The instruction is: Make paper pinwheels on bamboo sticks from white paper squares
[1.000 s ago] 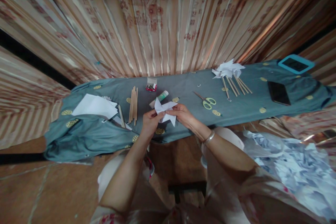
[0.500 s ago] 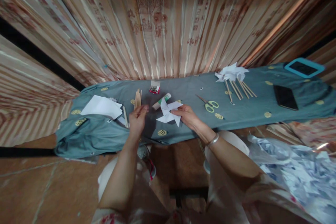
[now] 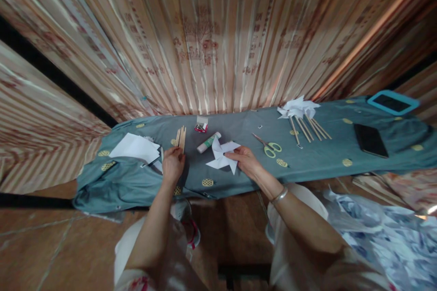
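Observation:
My right hand (image 3: pixel 248 162) pinches one blade of a white paper pinwheel (image 3: pixel 221 156), with a small dark spot at its centre, just above the cloth-covered table. Over at the left, the curled fingers of my left hand (image 3: pixel 173 163) close on the near ends of some thin wooden sticks (image 3: pixel 181 138); how many they grip is hidden. Between the hands lies a glue stick (image 3: pixel 209 142) with a green and white label. Behind it stands a small open red-and-white box (image 3: pixel 201 125) of metal pieces.
White paper sheets (image 3: pixel 134 148) lie at the left. Green-handled scissors (image 3: pixel 271 148) rest right of the pinwheel. Finished pinwheels on sticks (image 3: pixel 300 108), a black phone-like slab (image 3: pixel 370 140) and a blue-framed tablet (image 3: pixel 393 102) are farther right. A clear bag of folded paper (image 3: pixel 392 236) stands below.
My left hand has moved down and slightly left from beside the sticks onto their near ends. My right hand still holds the pinwheel. The view has tilted slightly upward.

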A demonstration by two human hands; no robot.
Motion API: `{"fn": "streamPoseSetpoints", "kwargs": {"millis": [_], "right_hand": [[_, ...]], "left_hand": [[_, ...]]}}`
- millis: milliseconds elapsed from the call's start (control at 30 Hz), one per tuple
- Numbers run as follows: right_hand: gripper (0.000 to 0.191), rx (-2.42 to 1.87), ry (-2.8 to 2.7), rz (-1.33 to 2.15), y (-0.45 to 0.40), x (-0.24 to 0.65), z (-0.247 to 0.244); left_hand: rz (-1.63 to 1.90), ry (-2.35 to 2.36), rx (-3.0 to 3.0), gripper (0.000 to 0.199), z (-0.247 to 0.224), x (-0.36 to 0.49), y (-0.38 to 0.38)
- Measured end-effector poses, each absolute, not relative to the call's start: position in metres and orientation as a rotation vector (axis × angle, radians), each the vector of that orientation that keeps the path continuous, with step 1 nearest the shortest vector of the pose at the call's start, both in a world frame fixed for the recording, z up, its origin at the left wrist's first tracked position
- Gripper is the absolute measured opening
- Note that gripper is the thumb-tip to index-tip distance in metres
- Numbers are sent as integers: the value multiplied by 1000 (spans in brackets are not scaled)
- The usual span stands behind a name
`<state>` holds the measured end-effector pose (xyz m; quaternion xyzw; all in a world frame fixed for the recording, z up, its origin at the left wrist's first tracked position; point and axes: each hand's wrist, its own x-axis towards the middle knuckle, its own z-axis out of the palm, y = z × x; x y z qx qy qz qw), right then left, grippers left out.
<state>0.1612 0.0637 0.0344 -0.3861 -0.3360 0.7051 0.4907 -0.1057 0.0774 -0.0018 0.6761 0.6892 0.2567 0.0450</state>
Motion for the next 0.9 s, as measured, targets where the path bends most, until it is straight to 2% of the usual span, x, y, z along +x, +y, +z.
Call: {"fn": "streamPoseSetpoints", "kwargs": {"millis": [333, 733, 900], "right_hand": [[39, -950, -780, 1686, 61, 171, 40], [39, -938, -817, 1647, 58, 188, 41], [39, -940, -812, 1640, 55, 197, 42]], "left_hand": [[743, 2215, 2022, 12, 3, -105, 83], [807, 2200, 2033, 22, -6, -103, 82], [851, 2183, 2023, 20, -7, -102, 85]]}}
